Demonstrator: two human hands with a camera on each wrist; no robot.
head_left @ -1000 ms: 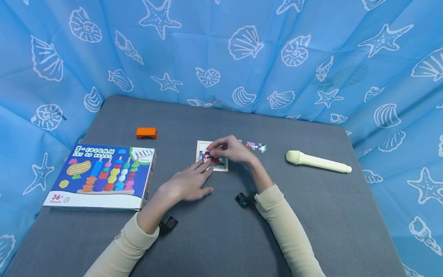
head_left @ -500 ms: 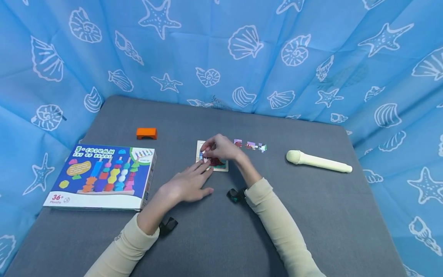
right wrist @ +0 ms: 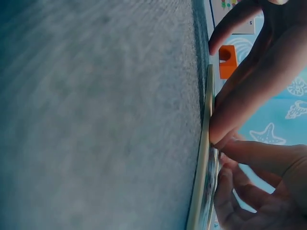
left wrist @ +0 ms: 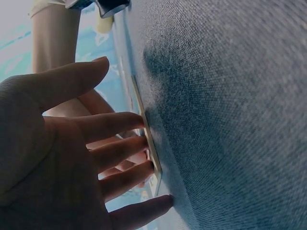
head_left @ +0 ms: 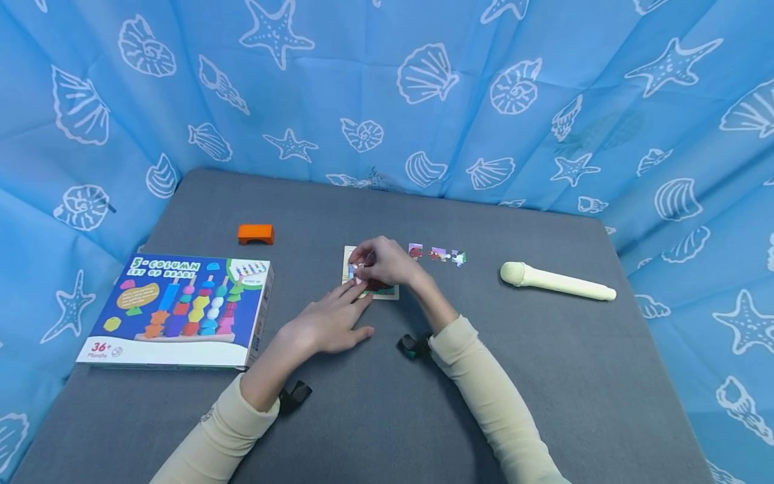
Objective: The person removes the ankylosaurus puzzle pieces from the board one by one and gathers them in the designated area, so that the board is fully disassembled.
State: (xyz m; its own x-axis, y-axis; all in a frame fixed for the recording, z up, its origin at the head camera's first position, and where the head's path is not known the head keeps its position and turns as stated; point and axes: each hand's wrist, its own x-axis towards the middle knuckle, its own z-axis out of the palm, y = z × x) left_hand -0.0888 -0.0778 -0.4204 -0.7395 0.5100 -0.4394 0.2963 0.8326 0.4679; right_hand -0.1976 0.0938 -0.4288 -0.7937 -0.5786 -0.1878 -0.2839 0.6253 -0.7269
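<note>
A small jigsaw puzzle in a pale square frame [head_left: 392, 294] lies flat at the middle of the table, its picture partly covered by both hands. My left hand [head_left: 331, 321] rests its outstretched fingertips on the lower left of the frame; in the left wrist view those fingers [left wrist: 122, 155] touch its edge. Over the upper left of the puzzle, my right hand [head_left: 390, 262] pinches a small puzzle piece with thumb and fingers, the piece mostly hidden. Its thumb [right wrist: 264, 154] is low against the board in the right wrist view. Loose puzzle pieces [head_left: 438, 254] lie to the right.
A blue and white bead-set box [head_left: 175, 309] lies at the left. Behind it sits an orange arch block [head_left: 256, 234]. A pale yellow toy microphone [head_left: 556, 281] lies at the right. Blue shell-patterned curtain [head_left: 387, 101] hangs around the grey table [head_left: 363, 417].
My right hand has shifted left across the puzzle to its upper left part, uncovering the loose pieces on the right. My left hand has stayed in place.
</note>
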